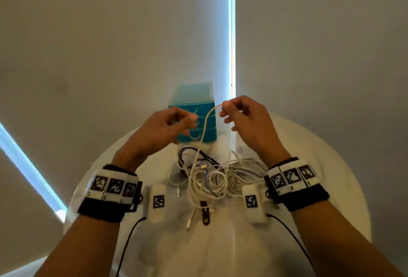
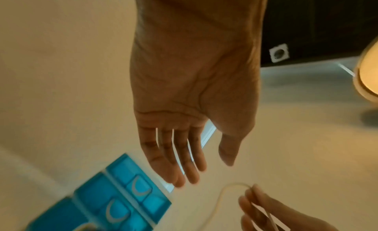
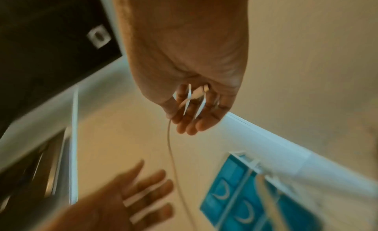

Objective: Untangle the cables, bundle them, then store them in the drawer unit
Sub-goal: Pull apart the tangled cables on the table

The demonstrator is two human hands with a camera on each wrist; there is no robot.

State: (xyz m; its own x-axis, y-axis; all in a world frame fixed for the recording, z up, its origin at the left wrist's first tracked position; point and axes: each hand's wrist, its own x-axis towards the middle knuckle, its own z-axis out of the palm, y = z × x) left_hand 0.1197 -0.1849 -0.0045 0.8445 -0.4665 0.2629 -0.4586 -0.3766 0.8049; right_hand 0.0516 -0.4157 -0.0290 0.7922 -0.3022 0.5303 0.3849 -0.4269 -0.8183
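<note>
A tangle of white, grey and dark cables [image 1: 209,177] lies on the round white table [image 1: 331,177]. My right hand [image 1: 242,118] is raised above it and pinches one white cable [image 1: 204,131] near its end, and the cable hangs down into the pile. The same cable [image 3: 170,152] drops from my right fingers [image 3: 188,121] in the right wrist view. My left hand [image 1: 167,126] hovers just left of the cable, fingers straight and relaxed [image 2: 180,161], holding nothing. The blue drawer unit [image 1: 194,113] with three shut drawers stands behind both hands.
A dark strap with a snap [image 1: 204,212] lies at the near side of the pile, beside loose white plugs [image 1: 189,223]. Walls rise behind the table, with a bright strip [image 1: 232,34] between them. The table's near part [image 1: 220,250] is bare.
</note>
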